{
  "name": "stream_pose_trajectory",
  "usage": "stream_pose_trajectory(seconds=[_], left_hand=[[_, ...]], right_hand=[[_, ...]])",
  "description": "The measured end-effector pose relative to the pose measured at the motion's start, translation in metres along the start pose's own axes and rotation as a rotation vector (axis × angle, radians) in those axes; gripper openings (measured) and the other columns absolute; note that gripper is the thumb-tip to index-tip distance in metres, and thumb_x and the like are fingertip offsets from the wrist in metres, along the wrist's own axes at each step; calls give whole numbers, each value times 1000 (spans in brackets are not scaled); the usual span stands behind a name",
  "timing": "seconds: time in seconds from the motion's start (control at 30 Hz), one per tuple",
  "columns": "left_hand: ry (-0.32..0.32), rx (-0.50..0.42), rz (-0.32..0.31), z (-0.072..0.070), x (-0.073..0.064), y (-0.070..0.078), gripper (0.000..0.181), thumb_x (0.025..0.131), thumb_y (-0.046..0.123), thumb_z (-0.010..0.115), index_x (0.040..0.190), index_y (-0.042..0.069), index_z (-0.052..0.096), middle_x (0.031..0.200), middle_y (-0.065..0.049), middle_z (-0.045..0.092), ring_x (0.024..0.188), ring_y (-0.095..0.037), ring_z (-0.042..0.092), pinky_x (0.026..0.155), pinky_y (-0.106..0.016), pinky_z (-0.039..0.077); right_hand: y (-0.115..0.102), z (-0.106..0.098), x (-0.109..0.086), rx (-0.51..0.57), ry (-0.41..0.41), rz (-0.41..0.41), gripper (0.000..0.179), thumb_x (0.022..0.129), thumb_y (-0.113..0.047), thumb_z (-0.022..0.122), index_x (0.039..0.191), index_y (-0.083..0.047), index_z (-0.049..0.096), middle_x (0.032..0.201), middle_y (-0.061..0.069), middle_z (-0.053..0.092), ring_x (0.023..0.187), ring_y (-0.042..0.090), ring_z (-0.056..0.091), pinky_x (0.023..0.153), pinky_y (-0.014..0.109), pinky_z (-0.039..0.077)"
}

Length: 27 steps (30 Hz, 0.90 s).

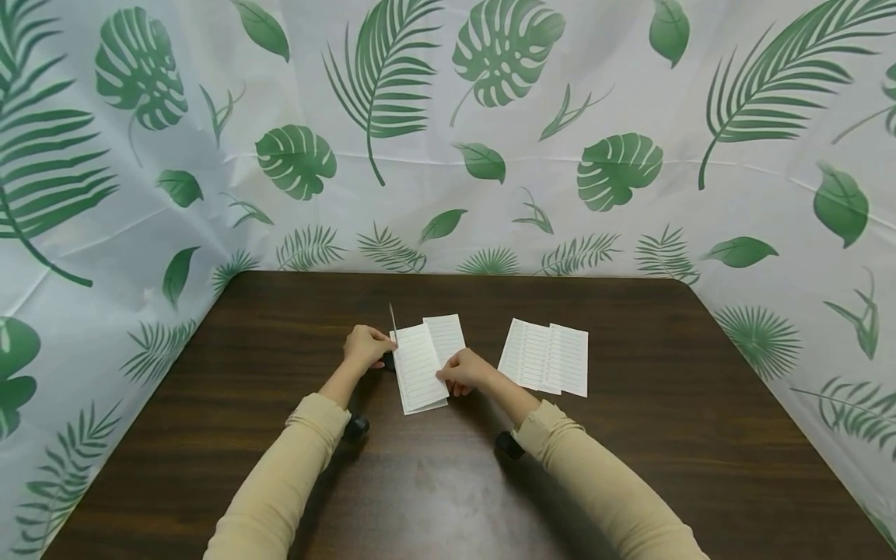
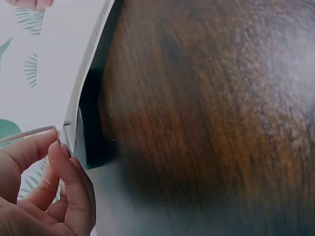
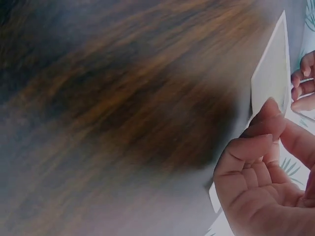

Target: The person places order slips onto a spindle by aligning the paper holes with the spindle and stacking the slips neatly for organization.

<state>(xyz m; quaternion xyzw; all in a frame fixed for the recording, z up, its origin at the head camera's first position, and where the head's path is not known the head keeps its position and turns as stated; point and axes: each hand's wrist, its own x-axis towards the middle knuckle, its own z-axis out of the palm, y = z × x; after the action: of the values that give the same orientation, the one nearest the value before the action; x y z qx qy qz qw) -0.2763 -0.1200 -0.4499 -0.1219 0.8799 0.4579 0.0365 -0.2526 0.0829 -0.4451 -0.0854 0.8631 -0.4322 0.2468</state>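
Lined paper sheets (image 1: 422,369), at least two overlapping, are held upright or tilted in the middle of the table. My left hand (image 1: 367,347) is at their upper left edge, thumb and index fingertips together. From those fingertips a thin pale stick (image 1: 393,323) points away; the left wrist view shows the stick (image 2: 27,133) along the index finger. A small black shape (image 1: 388,360) shows beside the left fingers, mostly hidden. My right hand (image 1: 467,371) pinches the sheets' right edge between thumb and index finger, its other fingers curled below.
Another lined sheet (image 1: 446,336) shows behind the held ones. To the right, several overlapping lined sheets (image 1: 570,358) lie fanned on the dark wooden table (image 1: 651,435). A white cloth with green leaves (image 1: 420,210) hangs behind the table's far edge.
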Motion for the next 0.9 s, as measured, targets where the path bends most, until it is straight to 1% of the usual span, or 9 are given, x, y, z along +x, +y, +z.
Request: stream_pose_trajectory(seconds=[0.13, 0.2, 0.4, 0.47, 0.67, 0.77, 0.83, 0.9], left_hand=[[-10, 13, -6, 2, 1, 0, 17, 80, 11, 72, 89, -3, 73, 97, -18, 68, 52, -9, 56, 45, -18, 54], [-12, 18, -8, 2, 1, 0, 17, 80, 11, 72, 89, -3, 74, 99, -19, 68, 53, -11, 57, 45, -18, 54], [-24, 56, -17, 4, 3, -1, 16, 81, 12, 71, 89, -2, 73, 102, -19, 68, 43, -5, 50, 44, -17, 53], [-25, 72, -18, 5, 3, -1, 16, 81, 12, 71, 88, -2, 73, 102, -19, 68, 41, -4, 50, 44, -17, 53], [-29, 87, -20, 6, 2, 1, 15, 81, 11, 71, 88, -2, 72, 104, -19, 68, 41, -5, 51, 45, -18, 54], [-35, 91, -19, 6, 2, 1, 15, 82, 11, 70, 88, -2, 72, 102, -19, 67, 46, -8, 54, 46, -20, 55], [-48, 78, -30, 7, 3, 1, 15, 83, 10, 69, 89, -3, 70, 100, -18, 66, 51, -15, 59, 47, -21, 55], [-65, 32, -57, 7, 4, 1, 14, 83, 8, 68, 92, -4, 67, 97, -17, 63, 63, -21, 63, 48, -22, 56]], right_hand=[[2, 0, 0, -7, 1, 2, 23, 91, -12, 59, 73, 2, 65, 53, -3, 52, 47, 7, 50, 44, 16, 43], [2, 1, 1, -8, 3, 2, 23, 91, -11, 59, 75, 4, 66, 53, -4, 53, 47, 6, 51, 44, 15, 43], [5, 2, 3, -45, 7, -28, 23, 90, -11, 60, 76, 6, 68, 51, -4, 53, 46, 6, 50, 43, 15, 42], [5, 3, 3, -69, 10, -33, 23, 90, -11, 60, 76, 6, 68, 51, -5, 53, 46, 6, 50, 42, 14, 42], [2, 4, 2, -150, 17, -27, 24, 89, -12, 61, 73, 4, 69, 51, -3, 56, 45, 6, 50, 42, 15, 42], [3, 5, 3, -190, 15, -32, 24, 89, -12, 62, 72, 3, 69, 50, -3, 56, 45, 6, 50, 42, 15, 42], [3, 5, 4, -206, 8, -33, 24, 90, -12, 62, 71, 2, 69, 50, -3, 55, 45, 6, 50, 42, 14, 42], [3, 5, 5, -218, 6, -42, 24, 89, -12, 62, 71, 2, 69, 50, -2, 56, 45, 6, 50, 41, 14, 41]])
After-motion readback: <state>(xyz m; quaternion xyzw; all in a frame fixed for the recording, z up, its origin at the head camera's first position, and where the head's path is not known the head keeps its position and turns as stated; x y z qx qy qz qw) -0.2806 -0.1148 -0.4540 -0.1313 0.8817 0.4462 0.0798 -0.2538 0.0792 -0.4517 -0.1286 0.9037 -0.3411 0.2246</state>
